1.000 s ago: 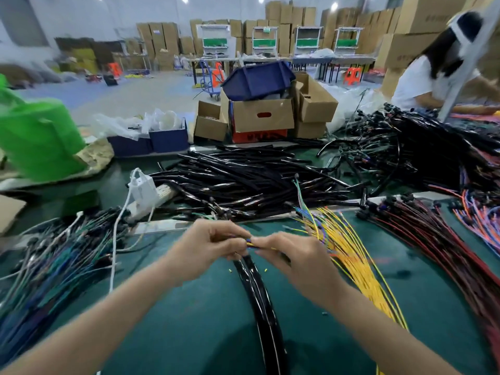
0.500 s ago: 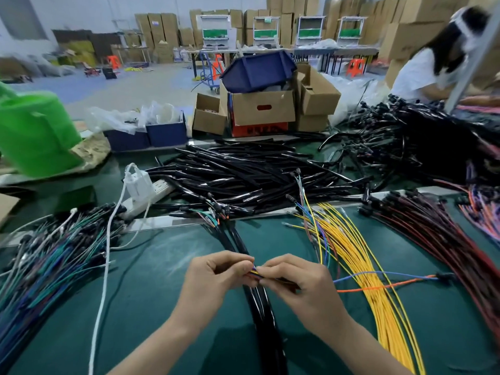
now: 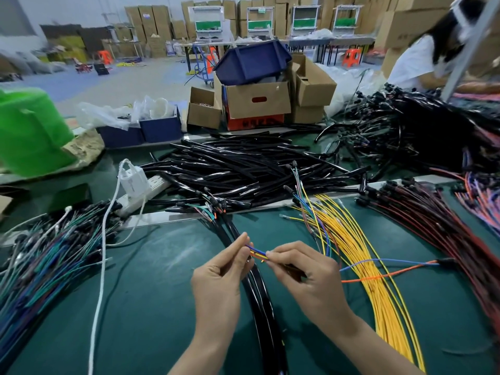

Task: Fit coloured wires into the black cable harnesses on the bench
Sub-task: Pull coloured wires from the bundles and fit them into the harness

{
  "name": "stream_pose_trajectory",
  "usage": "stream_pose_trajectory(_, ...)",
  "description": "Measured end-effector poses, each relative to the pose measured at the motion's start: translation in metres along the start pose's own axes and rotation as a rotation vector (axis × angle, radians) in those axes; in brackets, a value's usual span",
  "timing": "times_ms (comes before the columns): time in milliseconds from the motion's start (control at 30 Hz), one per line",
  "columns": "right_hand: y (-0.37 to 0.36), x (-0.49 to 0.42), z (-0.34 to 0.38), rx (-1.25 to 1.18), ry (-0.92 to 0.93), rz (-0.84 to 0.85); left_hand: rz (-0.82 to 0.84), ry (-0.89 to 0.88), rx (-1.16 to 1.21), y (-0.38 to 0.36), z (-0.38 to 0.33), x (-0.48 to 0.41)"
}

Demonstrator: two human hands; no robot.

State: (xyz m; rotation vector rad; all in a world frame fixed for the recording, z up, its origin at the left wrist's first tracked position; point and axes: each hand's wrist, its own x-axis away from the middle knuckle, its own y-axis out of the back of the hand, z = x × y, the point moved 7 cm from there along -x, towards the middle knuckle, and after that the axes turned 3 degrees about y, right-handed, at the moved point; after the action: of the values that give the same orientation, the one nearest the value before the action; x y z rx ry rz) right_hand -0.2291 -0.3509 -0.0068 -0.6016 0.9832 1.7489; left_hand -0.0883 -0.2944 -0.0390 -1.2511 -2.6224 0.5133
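Left hand (image 3: pixel 219 277) and right hand (image 3: pixel 305 277) pinch coloured wires (image 3: pixel 258 253) — above black harness (image 3: pixel 263 307)

- At the far left edge of the worktop (image 3: pixel 151 307) I see a green bag (image 3: pixel 29 131), blurred.
- A white power strip (image 3: pixel 151 185) lies left of centre, a white adapter (image 3: pixel 134 178) plugged into it upright.
- A white cord (image 3: pixel 101 266) runs from there towards the near edge.
- Past the far edge I make out blue bins (image 3: pixel 159 128) holding clear plastic bags (image 3: pixel 108 115).
- Beside them is a cardboard box (image 3: pixel 257 100) with a navy bin (image 3: pixel 251 62) tipped on top.
- At the far right corner a person in white (image 3: pixel 411 63) leans in.
- Stacked cartons (image 3: pixel 147 18) line the back wall.
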Motion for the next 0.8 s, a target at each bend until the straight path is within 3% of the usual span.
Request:
stream_pose_trajectory(400,-0.002,0.001,-0.001,-0.069,-0.102,0.012,0.069,-0.045,-0.133,-0.006,-0.002,0.003)
stream_pose_trajectory(567,0.0,-0.004,0.007,0.027,-0.008,0.066,0.101,-0.081,-0.211,-0.006,-0.007,-0.003)
stream_pose_trajectory(667,-0.004,-0.007,0.01,0.147,0.12,0.137,0.104,-0.006,-0.207,-0.003,-0.003,-0.013)
stream_pose_trajectory(800,0.001,-0.007,0.003,0.219,0.115,0.081,0.267,0.102,-0.325,-0.015,-0.002,-0.034)
